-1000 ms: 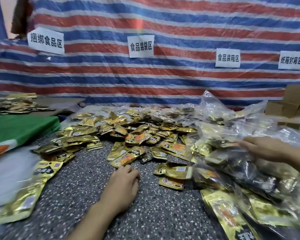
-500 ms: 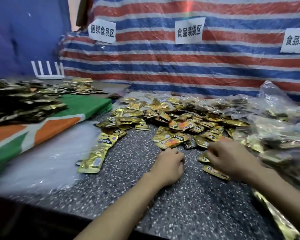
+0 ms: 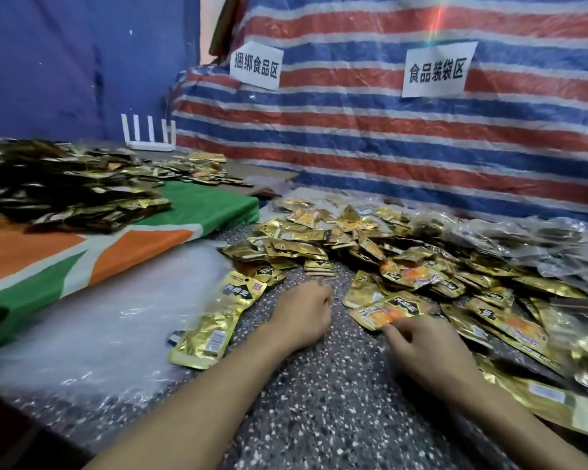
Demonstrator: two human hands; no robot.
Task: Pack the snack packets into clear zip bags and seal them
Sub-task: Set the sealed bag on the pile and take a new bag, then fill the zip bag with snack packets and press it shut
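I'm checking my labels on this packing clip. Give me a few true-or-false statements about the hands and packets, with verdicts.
1. The left hand holds a clear zip bag. False: it rests curled on the speckled table, and no bag shows in it.
2. The right hand touches an orange-printed gold packet. True.
3. A long gold packet lies to the left of the left hand. True.
4. The tarp behind the table is plain green. False: it is striped red, blue and white.

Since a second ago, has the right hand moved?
Yes. The right hand left the clear bags and came leftward to a gold packet near the left hand.
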